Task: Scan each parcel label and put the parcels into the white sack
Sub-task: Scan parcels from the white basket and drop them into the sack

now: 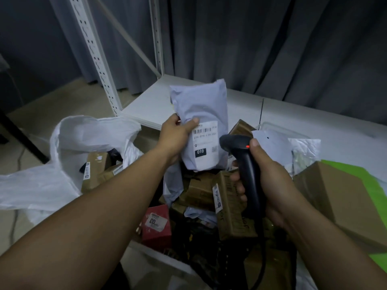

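My left hand (177, 133) grips a pale grey poly-mailer parcel (201, 105) upright by its left edge, thumb across the front beside its white barcode label (205, 142). My right hand (266, 176) holds a black handheld barcode scanner (243, 162) by its grip; the scanner head sits just right of the label, and a small red light glows on it. The white sack (69, 147) lies open at the left on the floor, with a few brown boxes (96, 166) inside its mouth.
Below my hands is a heap of parcels: brown cartons (230, 208), a red box (157, 223), grey mailers. A big cardboard box (339, 197) and green sheet (374, 185) lie right. A white shelf board (150, 105) and slotted rack uprights (98, 57) stand behind, before grey curtains.
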